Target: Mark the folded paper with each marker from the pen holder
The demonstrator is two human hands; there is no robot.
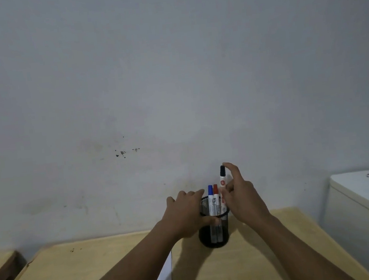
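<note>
Black mesh is our landmark: the pen holder (213, 232) stands on the wooden table (101, 269), close to the wall, and everything else we place from it. Our left hand (185, 217) wraps its left side at the rim, fingers curled closed on the mesh to steady it. Our right hand (239, 198) is just right of the holder and above its rim, pinched shut on the black-capped marker (222, 181), with the forefinger arched over the cap.

That marker stands upright, long axis vertical, cap up, its lower end hidden behind our fingers, so we cannot tell whether it has cleared the rim. The blue-capped marker (211, 196) and the red-capped marker (216, 195) sit inside the holder, also upright and cap up, touching each other, between our two hands.

The folded paper (164, 278) lies on the table nearer to us than the holder and a little to its left, partly under our left forearm, only a white edge showing. We judge the coming move runs from above the holder down and toward us, and the right hand, already on the marker, is the one to make it.
</note>
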